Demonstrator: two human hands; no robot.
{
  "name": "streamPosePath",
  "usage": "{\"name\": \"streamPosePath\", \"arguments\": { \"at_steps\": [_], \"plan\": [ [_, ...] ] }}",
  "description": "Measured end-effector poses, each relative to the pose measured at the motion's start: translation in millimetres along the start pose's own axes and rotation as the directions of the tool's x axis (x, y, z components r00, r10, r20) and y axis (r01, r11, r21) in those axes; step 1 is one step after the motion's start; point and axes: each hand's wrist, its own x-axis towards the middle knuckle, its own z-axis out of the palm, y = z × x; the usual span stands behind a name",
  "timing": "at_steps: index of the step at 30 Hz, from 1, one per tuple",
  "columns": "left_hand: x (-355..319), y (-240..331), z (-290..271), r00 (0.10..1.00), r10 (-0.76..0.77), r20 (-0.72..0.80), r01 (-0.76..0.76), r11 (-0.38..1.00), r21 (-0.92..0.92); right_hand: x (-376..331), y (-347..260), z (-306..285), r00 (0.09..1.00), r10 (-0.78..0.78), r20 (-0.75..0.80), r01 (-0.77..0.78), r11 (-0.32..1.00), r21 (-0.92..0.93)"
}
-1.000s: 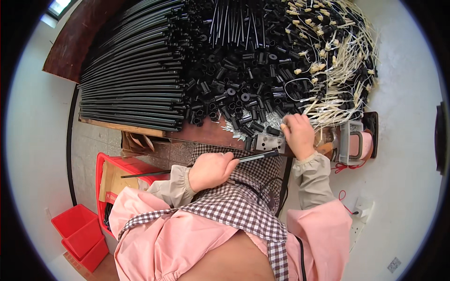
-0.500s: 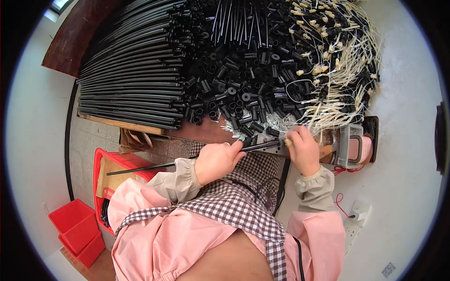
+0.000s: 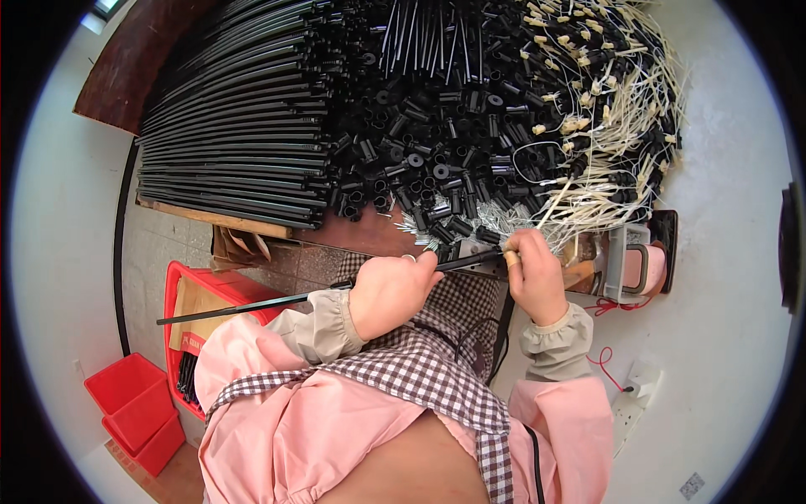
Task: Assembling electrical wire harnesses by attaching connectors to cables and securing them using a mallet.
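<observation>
So the left hand (image 3: pixel 393 290) had its fingers wrapped snugly around a black rod (image 3: pixel 243 311), gripping it nearer its right end, I guess because that left the working tip steady and let the long part hang out of the way, over the red tub (image 3: pixel 170 315). The rod's tip was right by the near edge of the surface (image 3: pixel 357 235), next to a metal block (image 3: pixel 480 247). The right hand (image 3: pixel 537 273) had its fingers drawn in narrow at that tip; couldn't tell whether they were pinching the rod itself or some tiny piece, since they covered it. Silver pins (image 3: pixel 504 222) were spilled close to the near edge, probably for an easy grab. More rods (image 3: pixel 235 172) were stacked along the left edge, all lying about the same way, which looks handy for pulling one off. Black sleeves (image 3: pixel 420 160) were heaped mid-surface, and white cables (image 3: pixel 600 189) with cream plugs covered the right side, so kinds seemed kept apart. A grey box (image 3: pixel 616 260) was at the near right corner.
</observation>
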Motion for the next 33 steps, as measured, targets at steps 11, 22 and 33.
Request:
{"name": "streamPosePath", "arguments": {
  "at_steps": [11, 22, 33],
  "plan": [
    [4, -7, 5, 0.998, -0.007, 0.055, 0.007, 1.000, -0.004, -10, -7, -4, 0.925, 0.341, -0.166, -0.261, 0.890, 0.374],
    [-3, -20, 21, 1.000, 0.026, -0.015, -0.026, 1.000, -0.009, -113, 58, -13, 0.585, 0.791, -0.176, -0.618, 0.576, 0.535],
    [1, -28, 14, 0.987, 0.157, -0.020, -0.157, 0.987, 0.026, -132, -48, -33, 0.913, 0.374, -0.161, -0.309, 0.894, 0.324]
  ]
}}
